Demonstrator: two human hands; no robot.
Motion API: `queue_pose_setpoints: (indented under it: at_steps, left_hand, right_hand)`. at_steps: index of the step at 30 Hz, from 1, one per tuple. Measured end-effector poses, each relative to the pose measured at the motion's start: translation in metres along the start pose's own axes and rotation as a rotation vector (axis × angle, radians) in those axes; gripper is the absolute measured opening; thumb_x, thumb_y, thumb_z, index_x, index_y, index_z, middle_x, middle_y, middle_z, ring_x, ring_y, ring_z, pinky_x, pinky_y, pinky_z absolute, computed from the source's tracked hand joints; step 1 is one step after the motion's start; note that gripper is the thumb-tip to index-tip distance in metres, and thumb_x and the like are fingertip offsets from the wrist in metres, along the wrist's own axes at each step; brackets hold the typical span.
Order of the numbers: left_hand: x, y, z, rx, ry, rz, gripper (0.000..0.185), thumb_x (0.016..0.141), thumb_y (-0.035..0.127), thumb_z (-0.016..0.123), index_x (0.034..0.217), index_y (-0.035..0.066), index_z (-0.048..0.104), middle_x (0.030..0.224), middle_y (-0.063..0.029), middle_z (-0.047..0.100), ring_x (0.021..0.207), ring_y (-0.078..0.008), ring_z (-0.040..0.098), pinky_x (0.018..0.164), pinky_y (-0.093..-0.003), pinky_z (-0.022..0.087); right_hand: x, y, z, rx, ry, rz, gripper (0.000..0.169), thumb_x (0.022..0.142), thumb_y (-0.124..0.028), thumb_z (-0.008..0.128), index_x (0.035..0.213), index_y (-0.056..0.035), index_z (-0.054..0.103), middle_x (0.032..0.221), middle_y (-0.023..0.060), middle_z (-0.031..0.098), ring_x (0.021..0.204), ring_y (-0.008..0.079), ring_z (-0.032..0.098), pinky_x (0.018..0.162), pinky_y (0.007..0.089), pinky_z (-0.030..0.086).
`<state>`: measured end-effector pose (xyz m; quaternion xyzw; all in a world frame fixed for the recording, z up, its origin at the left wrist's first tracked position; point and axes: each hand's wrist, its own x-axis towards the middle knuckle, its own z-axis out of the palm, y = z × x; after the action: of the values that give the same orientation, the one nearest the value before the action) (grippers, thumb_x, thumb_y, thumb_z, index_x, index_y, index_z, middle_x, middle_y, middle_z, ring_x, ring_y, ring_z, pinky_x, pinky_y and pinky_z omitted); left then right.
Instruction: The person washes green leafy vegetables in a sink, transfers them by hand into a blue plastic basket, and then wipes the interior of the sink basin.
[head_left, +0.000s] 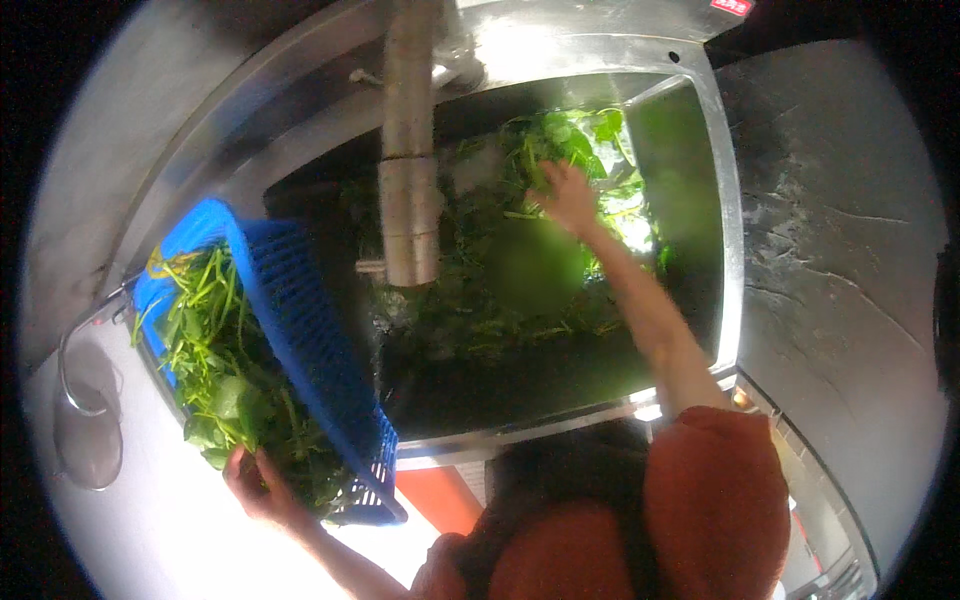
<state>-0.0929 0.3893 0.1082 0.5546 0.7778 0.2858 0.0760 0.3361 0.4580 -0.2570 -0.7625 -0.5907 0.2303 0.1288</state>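
A blue plastic basket of leafy green vegetables sits tilted at the sink's left edge. At its near end, my left hand touches the leaves; whether it grips them or the basket is hidden. My right hand reaches over the stainless steel sink, fingers apart, at a clump of wet greens near the back right. More stems and leaves lie in the dark water across the basin.
A thick pipe-like spout hangs over the sink, between basket and right hand. A metal strainer or ladle with a hooked handle lies on the white surface at far left. A grey wall stands close on the right.
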Motion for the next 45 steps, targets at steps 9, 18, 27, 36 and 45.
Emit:
queue_pose_setpoints:
  at_steps: [9, 18, 27, 36, 45]
  left_hand:
    - [-0.028, 0.049, 0.004, 0.257, 0.358, 0.449, 0.020, 0.084, 0.014, 0.057, 0.102, 0.005, 0.057, 0.114, -0.0173, 0.050, 0.105, -0.0307, 0.050, 0.088, -0.0427, 0.041]
    - [-0.103, 0.013, 0.239, -0.423, -0.396, -0.198, 0.047, 0.076, 0.006, 0.066, 0.119, 0.007, 0.047, 0.122, -0.0128, 0.045, 0.115, -0.0246, 0.043, 0.098, -0.0384, 0.033]
    - [-0.171, -0.239, 0.361, -0.481, -0.776, -0.737, 0.081, 0.078, 0.034, 0.064, 0.141, 0.016, 0.015, 0.143, -0.0140, 0.016, 0.126, -0.0291, 0.028, 0.092, -0.0429, 0.039]
    - [-0.182, 0.011, 0.350, -0.570, -1.267, -1.061, 0.078, 0.075, 0.051, 0.060, 0.134, 0.007, 0.034, 0.138, -0.0128, 0.031, 0.126, -0.0241, 0.031, 0.100, -0.0480, 0.028]
    - [-0.139, 0.067, 0.213, -0.877, -1.107, -0.473, 0.042, 0.086, 0.027, 0.055, 0.122, 0.005, 0.048, 0.118, -0.0072, 0.053, 0.109, -0.0185, 0.048, 0.095, -0.0318, 0.037]
  right_hand:
    - [-0.078, -0.025, 0.036, 0.417, -0.769, -0.363, 0.037, 0.076, -0.033, 0.059, 0.103, -0.0067, 0.061, 0.105, 0.0193, 0.056, 0.101, 0.0311, 0.052, 0.083, 0.0382, 0.045]
    - [-0.081, -0.026, 0.004, 0.046, -0.441, -0.407, 0.052, 0.071, -0.031, 0.067, 0.119, -0.0157, 0.052, 0.128, 0.0116, 0.040, 0.115, 0.0332, 0.040, 0.092, 0.0445, 0.039]
    - [-0.086, 0.061, -0.039, 0.129, -0.136, 0.456, 0.066, 0.072, -0.051, 0.064, 0.125, -0.0161, 0.047, 0.135, 0.0194, 0.030, 0.124, 0.0352, 0.029, 0.100, 0.0442, 0.029]
    - [-0.173, 0.022, 0.047, 0.880, -0.469, 0.977, 0.069, 0.070, -0.045, 0.068, 0.117, 0.0031, 0.049, 0.119, 0.0192, 0.048, 0.108, 0.0285, 0.046, 0.089, 0.0398, 0.037]
    - [-0.190, -0.117, -0.136, 1.040, -0.257, 0.438, 0.031, 0.078, -0.013, 0.062, 0.104, 0.0032, 0.055, 0.093, 0.0085, 0.058, 0.084, 0.0150, 0.053, 0.072, 0.0305, 0.044]
